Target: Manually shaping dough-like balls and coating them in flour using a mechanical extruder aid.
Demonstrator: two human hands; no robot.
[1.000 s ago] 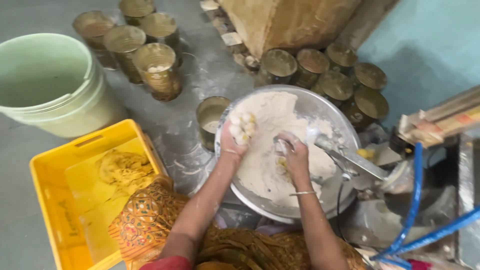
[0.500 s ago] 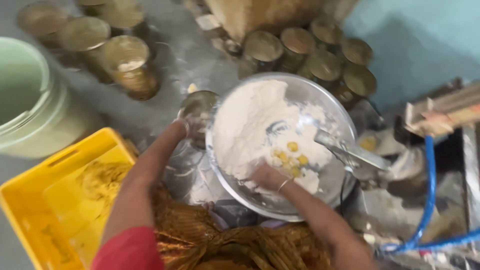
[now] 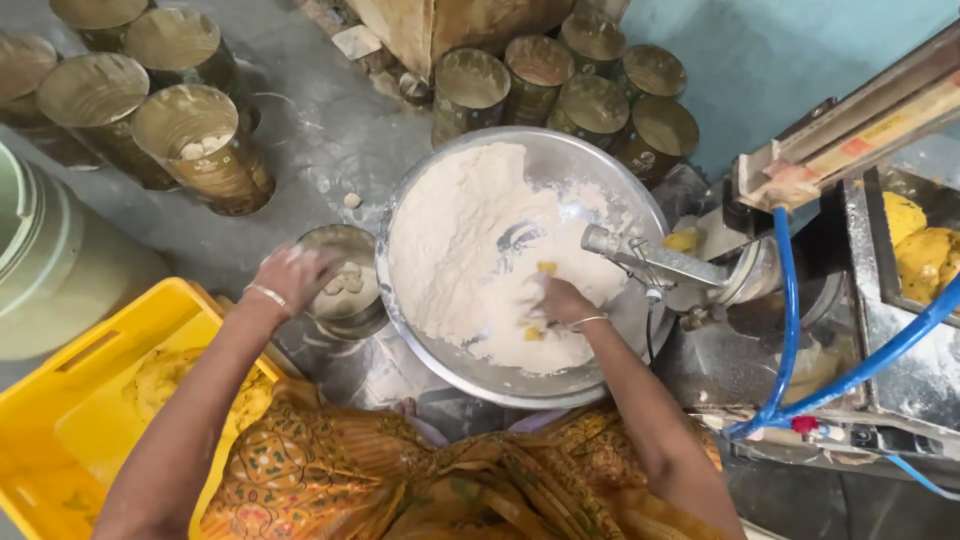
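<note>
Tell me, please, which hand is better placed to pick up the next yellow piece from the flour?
The right hand: it is already down in the flour inside the bowl, with yellow pieces beside its fingers. The left hand is outside the bowl, over the small tin.

Left arm enters from the lower left and extends up and to the right, elbow nearly straight, forearm bare. Left hand is palm down, wrist slightly flexed, fingers curled loosely downward; a thin bangle sits at the wrist. Whether the fingers enclose anything cannot be told.

Right arm enters from the lower right and angles up and to the left, forearm bare. Right hand is palm down, fingers bent and bunched together, tips pointing down; a thin bangle at the wrist. Hands are well apart, left slightly higher than right.
</note>
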